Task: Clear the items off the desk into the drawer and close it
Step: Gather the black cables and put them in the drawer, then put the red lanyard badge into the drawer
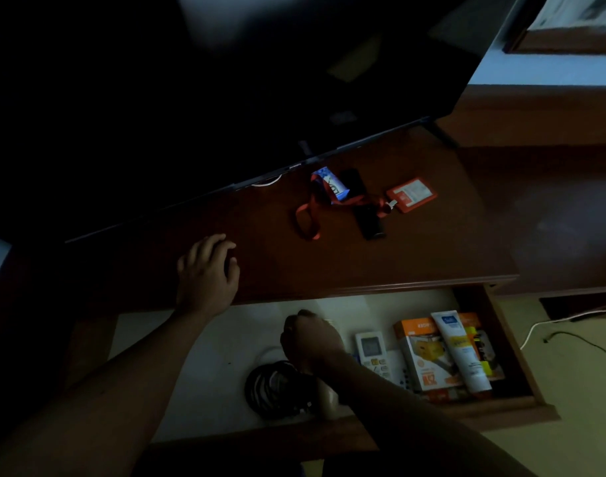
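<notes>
I see the left hand (pixel 208 270) lying palm down on the dark polished wooden desk (pixel 381 256), fingers loosely bent and resting on the top near its front edge, gripping nothing. The right hand (pixel 310 335) reaches down into the open drawer (pixel 501 342), forearm slanting in from the lower right; its fingers are curled into a fist with the knuckles up, but from here I cannot tell whether anything is held inside it.

Just below and left of that fist lies a coil of black cable (pixel 277 390) on the drawer's pale lining. Just right of the fist sits a white remote (pixel 372 352) with a small screen, then an orange cardboard box (pixel 422 356), and a glossy white tube (pixel 461 349) lying across the box.

Up on the desk, well beyond the right hand, I see a red lanyard (pixel 306 218) of flat ribbon looped beside a blue and white packet (pixel 331 184), a slim black remote (pixel 362 204), and an orange card holder (pixel 412 194). A dark flat screen (pixel 191 98) leans over the far side of the desk
</notes>
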Demonstrator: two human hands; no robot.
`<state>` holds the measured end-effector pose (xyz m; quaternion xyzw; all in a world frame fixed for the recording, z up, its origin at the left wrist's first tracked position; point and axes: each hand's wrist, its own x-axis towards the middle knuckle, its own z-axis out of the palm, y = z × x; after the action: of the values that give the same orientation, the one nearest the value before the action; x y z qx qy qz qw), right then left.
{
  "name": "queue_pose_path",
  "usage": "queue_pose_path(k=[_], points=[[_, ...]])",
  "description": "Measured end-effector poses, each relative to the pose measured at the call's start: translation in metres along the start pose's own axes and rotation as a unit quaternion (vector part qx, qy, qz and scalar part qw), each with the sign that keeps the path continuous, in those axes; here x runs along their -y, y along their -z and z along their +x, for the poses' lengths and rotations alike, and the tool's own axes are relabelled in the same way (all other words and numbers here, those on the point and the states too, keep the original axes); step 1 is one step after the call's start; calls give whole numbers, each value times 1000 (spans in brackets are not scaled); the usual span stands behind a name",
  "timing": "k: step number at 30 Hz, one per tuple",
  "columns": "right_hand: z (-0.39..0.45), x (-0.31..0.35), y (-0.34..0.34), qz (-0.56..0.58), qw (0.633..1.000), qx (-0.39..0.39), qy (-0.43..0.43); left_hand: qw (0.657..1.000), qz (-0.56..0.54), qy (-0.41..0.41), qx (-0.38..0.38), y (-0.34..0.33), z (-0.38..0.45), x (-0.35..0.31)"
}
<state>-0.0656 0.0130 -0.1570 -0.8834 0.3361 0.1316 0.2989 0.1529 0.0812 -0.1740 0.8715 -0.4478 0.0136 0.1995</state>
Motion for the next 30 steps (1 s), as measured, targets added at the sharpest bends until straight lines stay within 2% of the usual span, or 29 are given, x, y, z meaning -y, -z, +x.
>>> queue_pose_path(k=[8, 14, 19, 26, 30], points=[[9, -23, 47, 67, 996, -64, -19, 999, -26, 41, -18, -4, 5, -9], [20, -45, 93, 119, 984, -132, -23, 991, -60, 118, -29, -9, 17, -49], [33, -79, 137, 144, 968, -202, -47, 990, -120, 64, -43, -18, 40, -111], [44, -122, 178, 147, 959, -239, -34, 983, -183, -27, -14, -19, 72, -189], [58, -152, 201, 73, 946, -314, -32, 983, -164, -84, 4, -20, 91, -228]])
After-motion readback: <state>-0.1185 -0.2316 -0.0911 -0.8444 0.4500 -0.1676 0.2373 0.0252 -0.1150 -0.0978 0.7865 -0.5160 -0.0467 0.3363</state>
